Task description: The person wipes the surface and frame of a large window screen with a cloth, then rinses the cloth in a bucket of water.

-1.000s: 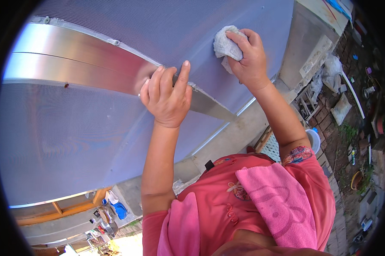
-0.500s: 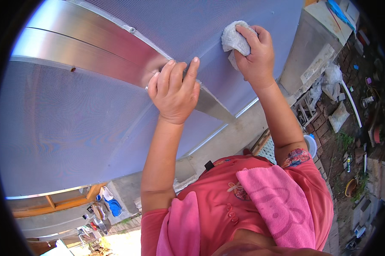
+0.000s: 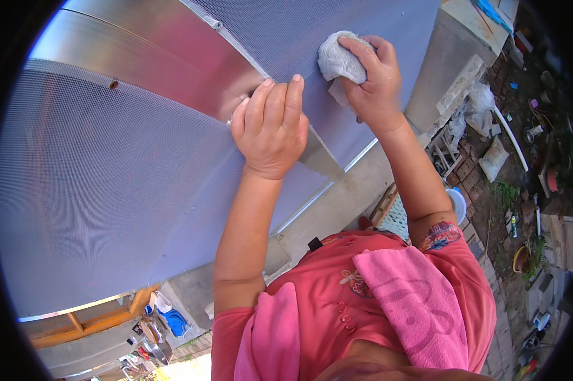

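Grey cloth [image 3: 341, 61], bunched into a wad, is sitting in my right hand [image 3: 375, 82] at about one o'clock in the view; the fingers are curling tightly over its top and pressing it against the mesh screen [image 3: 108, 190]. A loose corner of the cloth is hanging below the palm. My left hand [image 3: 270, 127] is working at roughly twelve o'clock, just left of the right one and apart from it. Its fingers are lying straight and close together, flat along the edge of the shiny metal bar [image 3: 159, 63] that is crossing the screen from ten o'clock down towards the centre; this hand is gripping nothing, only bracing on the bar. The screen itself is filling the whole left half of the view, its fine grid bending towards the rim. At six o'clock I am seeing my pink-red shirt and a pink towel [image 3: 413, 305] draped over my right shoulder. Off at three o'clock, well below, brick paving [image 3: 489, 184] and scattered clutter are showing.
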`<state>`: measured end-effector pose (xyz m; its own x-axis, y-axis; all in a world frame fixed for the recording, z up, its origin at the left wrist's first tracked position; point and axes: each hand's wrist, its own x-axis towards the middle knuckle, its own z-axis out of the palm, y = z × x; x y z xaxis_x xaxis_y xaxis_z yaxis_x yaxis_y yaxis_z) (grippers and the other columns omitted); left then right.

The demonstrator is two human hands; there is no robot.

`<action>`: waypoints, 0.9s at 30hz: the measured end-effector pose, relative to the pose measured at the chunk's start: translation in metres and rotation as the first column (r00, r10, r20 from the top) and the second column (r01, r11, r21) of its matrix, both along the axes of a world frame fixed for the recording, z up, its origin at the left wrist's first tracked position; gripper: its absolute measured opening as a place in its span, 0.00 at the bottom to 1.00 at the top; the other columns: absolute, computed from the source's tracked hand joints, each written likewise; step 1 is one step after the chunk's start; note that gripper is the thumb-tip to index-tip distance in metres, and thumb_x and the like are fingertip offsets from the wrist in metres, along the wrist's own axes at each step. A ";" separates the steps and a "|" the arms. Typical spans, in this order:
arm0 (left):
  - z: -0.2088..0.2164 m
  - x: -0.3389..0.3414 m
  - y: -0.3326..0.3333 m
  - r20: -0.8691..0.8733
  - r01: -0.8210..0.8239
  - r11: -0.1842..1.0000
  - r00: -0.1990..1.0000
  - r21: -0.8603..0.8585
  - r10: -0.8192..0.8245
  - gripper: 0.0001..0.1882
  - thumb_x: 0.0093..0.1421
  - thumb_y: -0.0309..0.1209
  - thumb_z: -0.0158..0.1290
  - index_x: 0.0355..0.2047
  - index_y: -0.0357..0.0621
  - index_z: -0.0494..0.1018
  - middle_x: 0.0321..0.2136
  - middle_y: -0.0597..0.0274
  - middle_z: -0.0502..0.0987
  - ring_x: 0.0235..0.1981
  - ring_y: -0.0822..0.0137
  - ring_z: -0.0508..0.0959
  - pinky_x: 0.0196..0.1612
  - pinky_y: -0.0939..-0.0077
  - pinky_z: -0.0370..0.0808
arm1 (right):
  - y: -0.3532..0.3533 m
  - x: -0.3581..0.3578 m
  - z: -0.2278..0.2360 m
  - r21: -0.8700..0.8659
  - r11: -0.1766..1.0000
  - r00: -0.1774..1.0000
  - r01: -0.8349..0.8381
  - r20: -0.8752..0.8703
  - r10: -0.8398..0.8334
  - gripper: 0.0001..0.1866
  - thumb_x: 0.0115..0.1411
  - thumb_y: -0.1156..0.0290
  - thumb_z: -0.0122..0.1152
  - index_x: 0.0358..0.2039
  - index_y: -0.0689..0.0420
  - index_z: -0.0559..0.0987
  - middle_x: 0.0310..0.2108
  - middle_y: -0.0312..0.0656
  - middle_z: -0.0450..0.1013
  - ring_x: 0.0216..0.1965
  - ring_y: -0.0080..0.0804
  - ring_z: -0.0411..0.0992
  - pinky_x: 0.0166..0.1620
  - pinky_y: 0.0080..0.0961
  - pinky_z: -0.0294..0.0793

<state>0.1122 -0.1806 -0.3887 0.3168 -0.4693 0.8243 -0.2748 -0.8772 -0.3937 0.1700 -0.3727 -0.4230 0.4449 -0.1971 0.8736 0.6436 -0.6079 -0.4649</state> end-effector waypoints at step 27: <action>-0.006 0.008 0.003 0.086 0.170 0.980 0.983 -0.108 -0.161 0.27 0.54 0.27 0.53 0.57 0.47 0.72 0.54 0.60 0.71 0.49 0.64 0.78 0.53 0.62 0.71 | 0.034 -0.025 0.053 -0.212 0.969 0.984 -0.131 0.095 0.153 0.28 0.41 0.75 0.72 0.47 0.44 0.84 0.49 0.47 0.73 0.46 0.49 0.72 0.44 0.38 0.79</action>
